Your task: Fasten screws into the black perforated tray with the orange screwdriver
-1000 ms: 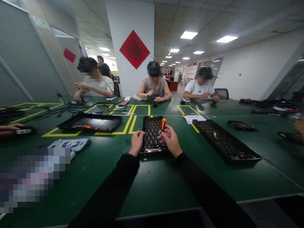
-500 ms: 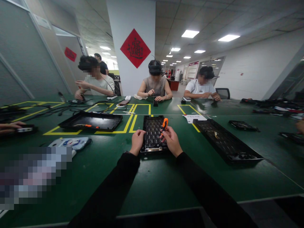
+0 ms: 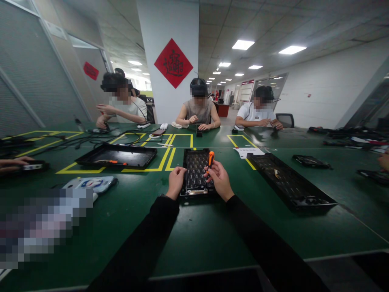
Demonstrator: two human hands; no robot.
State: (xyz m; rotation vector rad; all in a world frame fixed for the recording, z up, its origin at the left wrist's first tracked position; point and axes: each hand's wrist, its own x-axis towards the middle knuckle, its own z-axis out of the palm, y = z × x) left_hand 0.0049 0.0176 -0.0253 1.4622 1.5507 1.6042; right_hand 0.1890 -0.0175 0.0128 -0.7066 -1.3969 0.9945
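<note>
A black rectangular case (image 3: 195, 170) with a patterned inside lies on the green table in front of me. My left hand (image 3: 176, 181) is closed on its left rim, thumb and fingers pinched together. In my right hand (image 3: 221, 181) is a screwdriver with an orange and black handle (image 3: 210, 158), gripped in the fingers and standing nearly upright over the right side of the case. The tip of the screwdriver is hidden by my fingers and too small to make out. A pale metal strip (image 3: 194, 192) shows along the case's near edge.
A long black tray (image 3: 288, 182) lies to the right with a small pale piece in it. Another black tray (image 3: 118, 155) holds orange items at the left. A phone in a printed case (image 3: 91, 184) lies nearer. Several people sit around the table (image 3: 194, 243); cables run at the left.
The screwdriver's handle has turned in my right hand and stands a little straighter. My left hand stays on the case's rim.
</note>
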